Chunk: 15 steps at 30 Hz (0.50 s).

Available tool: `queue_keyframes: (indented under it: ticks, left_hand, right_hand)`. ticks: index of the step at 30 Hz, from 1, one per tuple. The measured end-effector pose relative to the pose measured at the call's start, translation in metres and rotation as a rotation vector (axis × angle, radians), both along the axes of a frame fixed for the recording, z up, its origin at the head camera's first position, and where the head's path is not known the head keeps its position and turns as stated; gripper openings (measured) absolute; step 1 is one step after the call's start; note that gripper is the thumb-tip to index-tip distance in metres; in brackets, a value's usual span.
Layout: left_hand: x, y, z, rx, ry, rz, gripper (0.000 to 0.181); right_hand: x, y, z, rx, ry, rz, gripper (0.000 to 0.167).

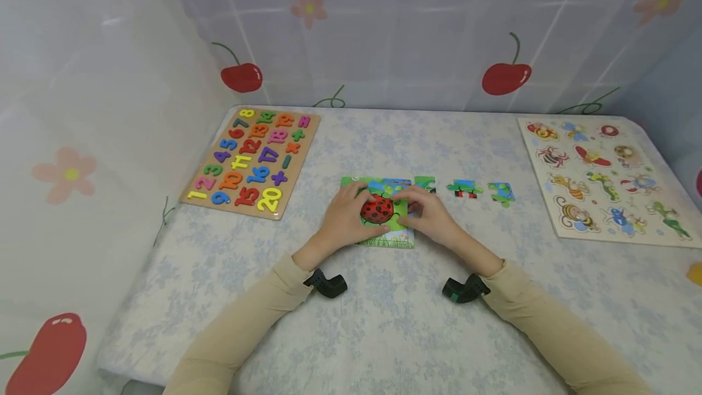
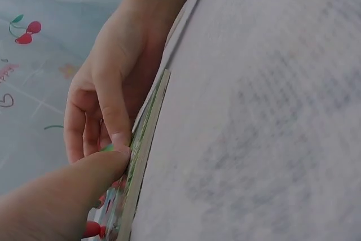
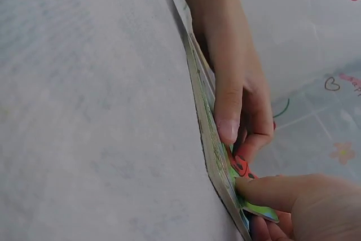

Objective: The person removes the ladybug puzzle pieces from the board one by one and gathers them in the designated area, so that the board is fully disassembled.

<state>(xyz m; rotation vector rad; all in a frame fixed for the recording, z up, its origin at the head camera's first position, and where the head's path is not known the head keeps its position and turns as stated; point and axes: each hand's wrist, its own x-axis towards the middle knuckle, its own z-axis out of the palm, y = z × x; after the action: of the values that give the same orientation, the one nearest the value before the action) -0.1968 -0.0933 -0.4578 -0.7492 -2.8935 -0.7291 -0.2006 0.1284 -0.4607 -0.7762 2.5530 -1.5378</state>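
Observation:
A jigsaw puzzle board [image 1: 403, 240] with a ladybug picture lies flat on the table. My left hand [image 1: 344, 215] rests over its left side, thumb along the lower part and fingertips touching near the red ladybug. At the board's right side, my right hand [image 1: 433, 217] pinches a green puzzle piece [image 3: 262, 211] between thumb and fingers. In the right wrist view that piece is tilted at the board's surface. The left thumb [image 2: 90, 176] lies over the board's near edge in the left wrist view. Fingers hide parts of the picture.
Right of the board lie loose puzzle pieces: one by the right hand [image 1: 425, 183], a blue and red one [image 1: 465, 188], and a blue and green one [image 1: 501, 193]. A number board [image 1: 285, 185] stands at the back left, an insect board [image 1: 598, 200] at the right.

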Motion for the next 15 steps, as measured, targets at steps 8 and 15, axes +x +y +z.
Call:
queue_keyframes:
  ticks: [8, 15]
  left_hand:
    - [0.000, 0.000, -0.003, -0.013, 0.013, 0.021, 0.055]
    - [-0.003, -0.001, -0.010, -0.004, 0.006, 0.028, 0.058]
  right_hand:
    - [-0.002, 0.005, 0.006, -0.219, -0.242, -0.167, 0.029]
    - [-0.002, 0.042, 0.025, -0.114, -0.262, -0.320, 0.029]
